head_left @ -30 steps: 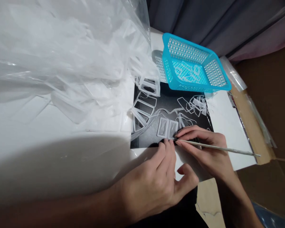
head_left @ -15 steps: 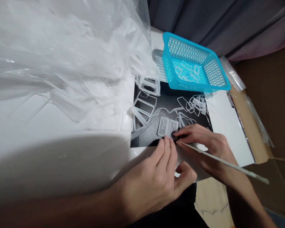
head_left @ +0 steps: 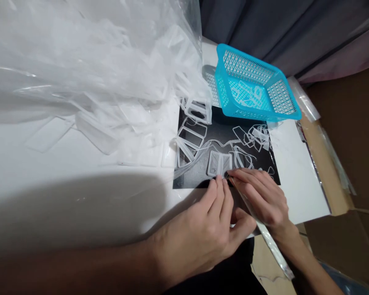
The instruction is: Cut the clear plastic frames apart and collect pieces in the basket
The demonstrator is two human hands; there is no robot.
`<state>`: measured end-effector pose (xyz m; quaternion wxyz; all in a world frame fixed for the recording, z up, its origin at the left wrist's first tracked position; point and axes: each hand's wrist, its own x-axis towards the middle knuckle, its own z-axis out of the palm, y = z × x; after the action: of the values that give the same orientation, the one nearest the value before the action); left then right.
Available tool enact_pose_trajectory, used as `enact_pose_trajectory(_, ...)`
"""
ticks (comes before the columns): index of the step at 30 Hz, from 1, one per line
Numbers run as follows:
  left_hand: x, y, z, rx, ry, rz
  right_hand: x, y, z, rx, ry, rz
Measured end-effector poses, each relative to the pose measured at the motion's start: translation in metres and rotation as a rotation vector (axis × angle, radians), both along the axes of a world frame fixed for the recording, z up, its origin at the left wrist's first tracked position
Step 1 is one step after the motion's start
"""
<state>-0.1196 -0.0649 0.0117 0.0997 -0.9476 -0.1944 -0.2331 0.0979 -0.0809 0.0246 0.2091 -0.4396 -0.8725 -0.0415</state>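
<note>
My left hand (head_left: pixel 199 229) reaches in from the lower left with its fingers stretched out and thumb apart. Its fingertips press at the near edge of a clear rectangular plastic piece with two framed panels (head_left: pixel 219 164). Close on the right, my right hand (head_left: pixel 261 196) is closed around a long, thin, pale stick-like tool (head_left: pixel 273 246). The tool's tip lies at the piece's near right corner, partly hidden by my fingers. Under the piece is a black sheet (head_left: pixel 190 180) on the white table.
A large clear bag of plastic pieces (head_left: pixel 110 69) spreads across the left. Thin frame-shaped offcuts (head_left: pixel 258 137) lie on the black sheet's right side. Behind stands a blue basket (head_left: pixel 258 112) holding a few clear pieces. A cardboard edge (head_left: pixel 329 176) borders the table at right.
My right hand has turned, and the tool's rear end has swung down and to the left. My left hand stays at the plastic piece. The view has shifted slightly.
</note>
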Motion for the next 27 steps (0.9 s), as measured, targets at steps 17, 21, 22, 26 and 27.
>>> enact_pose_trajectory(17,-0.002,-0.001,-0.002,-0.018,0.059,-0.018,0.010,0.039,0.007,0.153,0.195,-0.390)
enact_pose_trajectory(21,-0.001,-0.002,-0.003,-0.015,0.048,-0.023,0.035,0.054,0.018,0.288,0.161,-0.563)
enact_pose_trajectory(22,-0.001,-0.002,-0.003,-0.014,0.047,-0.024,0.043,0.057,0.022,0.324,0.154,-0.608)
enact_pose_trajectory(26,-0.002,-0.001,-0.003,-0.010,0.048,-0.018,0.063,0.060,0.039,0.352,0.236,-0.681)
enact_pose_trajectory(27,-0.002,0.001,-0.002,-0.006,0.054,-0.021,0.064,0.058,0.041,0.329,0.299,-0.685)
